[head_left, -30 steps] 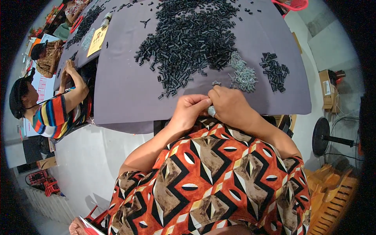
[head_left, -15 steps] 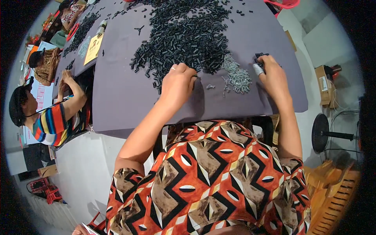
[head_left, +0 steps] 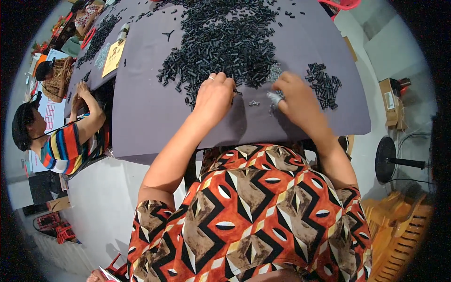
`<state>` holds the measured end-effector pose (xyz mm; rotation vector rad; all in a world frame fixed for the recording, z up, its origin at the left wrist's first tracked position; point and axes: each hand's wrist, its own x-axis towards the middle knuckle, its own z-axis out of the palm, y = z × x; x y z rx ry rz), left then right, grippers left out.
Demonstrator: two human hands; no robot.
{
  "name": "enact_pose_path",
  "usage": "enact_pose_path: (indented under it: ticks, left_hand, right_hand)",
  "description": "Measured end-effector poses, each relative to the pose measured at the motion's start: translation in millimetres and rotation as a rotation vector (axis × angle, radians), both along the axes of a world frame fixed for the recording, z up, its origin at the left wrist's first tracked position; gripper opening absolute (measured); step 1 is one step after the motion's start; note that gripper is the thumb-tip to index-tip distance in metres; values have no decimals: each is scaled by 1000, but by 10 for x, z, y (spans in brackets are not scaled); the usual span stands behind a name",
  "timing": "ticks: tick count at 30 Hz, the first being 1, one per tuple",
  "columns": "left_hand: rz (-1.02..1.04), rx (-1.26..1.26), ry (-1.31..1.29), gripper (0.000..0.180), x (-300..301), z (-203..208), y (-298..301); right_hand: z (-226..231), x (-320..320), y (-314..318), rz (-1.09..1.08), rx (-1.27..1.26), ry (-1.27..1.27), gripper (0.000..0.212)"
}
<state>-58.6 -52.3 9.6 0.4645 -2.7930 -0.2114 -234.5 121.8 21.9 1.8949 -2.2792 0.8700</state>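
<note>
My left hand [head_left: 214,96] rests at the near edge of a large heap of small black cylindrical pieces [head_left: 223,49]. Its fingers are pinched together, and the dark tip of a black piece [head_left: 238,93] pokes out beside them. Blurred by motion, my right hand [head_left: 295,99] hovers over a pile of small silvery pieces [head_left: 276,71], hiding much of it. A white wrap [head_left: 274,97] covers its thumb; whether its fingers hold anything does not show. Between my hands lies a small cluster of silvery pieces [head_left: 254,103]. A smaller group of black pieces [head_left: 324,85] lies on the right.
A grey cloth covers the table [head_left: 145,113]. A three-armed black piece [head_left: 168,35] lies beyond the heap. On the left, a person in a striped shirt [head_left: 63,148] works at another table with a yellow card [head_left: 113,58]. A black fan [head_left: 385,159] stands right.
My right hand has moved left from the smaller black group to the silvery pile, uncovering that group. My left hand has stayed almost in place, still pinching.
</note>
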Motion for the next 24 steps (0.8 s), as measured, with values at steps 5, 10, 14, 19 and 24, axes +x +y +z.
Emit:
enact_pose_path:
  ticks: [5,10,14,19,24]
  left_hand:
    - [9,-53,-6,15,53,-8,9]
    - [-41,-147,5,9,42,-11,-22]
    - [-10,-101,-14,16,108,-13,-11]
    - [-3,-106,-7,15,115,-26,-19]
    - [10,-112,8,14,118,23,-17]
  right_hand:
    - [-134,102,-184,-22,128,131,15]
    - [-101,117,-207,-6,121,100,15]
    - [-22,84,-126,50,-8,-141,18]
    - [10,133,-73,56,35,-508,19]
    - [-54,123,-26,96,-41,-596,13]
